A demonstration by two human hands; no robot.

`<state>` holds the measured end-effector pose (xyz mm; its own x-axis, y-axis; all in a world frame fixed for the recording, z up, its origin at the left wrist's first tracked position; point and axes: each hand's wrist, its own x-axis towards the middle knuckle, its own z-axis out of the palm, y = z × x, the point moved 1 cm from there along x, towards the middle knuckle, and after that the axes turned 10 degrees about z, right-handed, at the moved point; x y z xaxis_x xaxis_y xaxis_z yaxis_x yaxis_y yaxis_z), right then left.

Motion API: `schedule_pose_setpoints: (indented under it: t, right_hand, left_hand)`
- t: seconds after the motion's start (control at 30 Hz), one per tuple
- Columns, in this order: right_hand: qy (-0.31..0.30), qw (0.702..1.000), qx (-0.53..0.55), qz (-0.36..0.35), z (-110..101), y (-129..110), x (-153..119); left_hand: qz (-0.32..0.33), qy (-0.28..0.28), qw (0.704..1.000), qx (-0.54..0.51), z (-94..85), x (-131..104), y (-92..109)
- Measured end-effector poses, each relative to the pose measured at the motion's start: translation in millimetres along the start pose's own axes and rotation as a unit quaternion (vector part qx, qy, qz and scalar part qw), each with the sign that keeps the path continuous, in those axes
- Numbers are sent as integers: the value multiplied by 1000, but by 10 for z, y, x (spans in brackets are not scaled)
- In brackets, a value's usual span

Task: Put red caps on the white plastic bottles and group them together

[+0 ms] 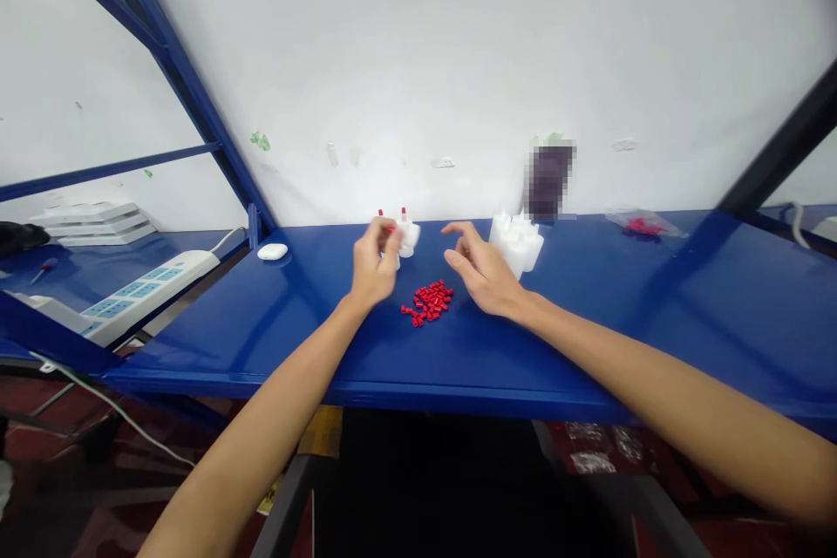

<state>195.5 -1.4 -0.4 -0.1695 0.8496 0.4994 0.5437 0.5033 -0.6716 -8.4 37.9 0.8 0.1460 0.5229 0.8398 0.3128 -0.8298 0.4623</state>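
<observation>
My left hand (376, 261) is closed, its fingers round a small white bottle with a bit of red showing at the fingertips; most of that bottle is hidden. Close beside it stand white bottles (408, 242) topped with thin red tips. My right hand (480, 268) hovers over the table with thumb and forefinger apart and nothing between them. Just behind it is a tight cluster of white bottles (515, 240), partly covered by the hand. Between my hands lies a loose pile of small red caps (432, 300).
A clear bag with red pieces (646, 227) rests at the back right of the blue table (275, 314). A dark blurred-out rectangle (549, 181) leans by the wall. At left are a white oval case (272, 252), a power strip (147, 288) and blue frame posts (189, 87).
</observation>
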Motion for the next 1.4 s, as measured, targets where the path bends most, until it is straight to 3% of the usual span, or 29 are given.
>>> schedule_pose_setpoints:
  t: [0.1, 0.2, 0.37, 0.53, 0.7, 0.8, 0.97, 1.27, 1.33, 1.4]
  right_hand:
    - [7, 999, 15, -30, -8, 14, 3]
    - [24, 997, 43, -62, 18, 2, -3]
    - [90, 990, 32, -101, 1, -63, -66]
    - [150, 972, 26, -179, -286, -175, -40]
    - [210, 967, 120, -83, -693, -29, 149]
    - [191, 968, 164, -22, -816, 138, 205]
    - [156, 974, 165, 24, -774, 240, 216]
    - [108, 993, 24, 42, -633, 250, 151]
    - [99, 994, 27, 44, -623, 264, 140]
    - [96, 993, 40, 50, -620, 272, 136]
  left_hand:
    - [-36, 53, 993, 97, -199, 63, -214]
    - [-44, 21, 987, 152, -285, 90, -356]
    - [-37, -45, 982, 182, -258, 72, -420]
    - [-55, -109, 974, 190, -234, 52, -433]
    - [-66, -81, 977, 184, -236, 41, -407]
    - [-58, -45, 980, 187, -240, 41, -372]
    - [-39, -20, 984, 170, -241, 42, -317]
    - [-1, 3, 989, 148, -227, 42, -241]
    - [24, -8, 991, 135, -196, 26, -160]
    - [48, -63, 989, 123, -135, 6, -65]
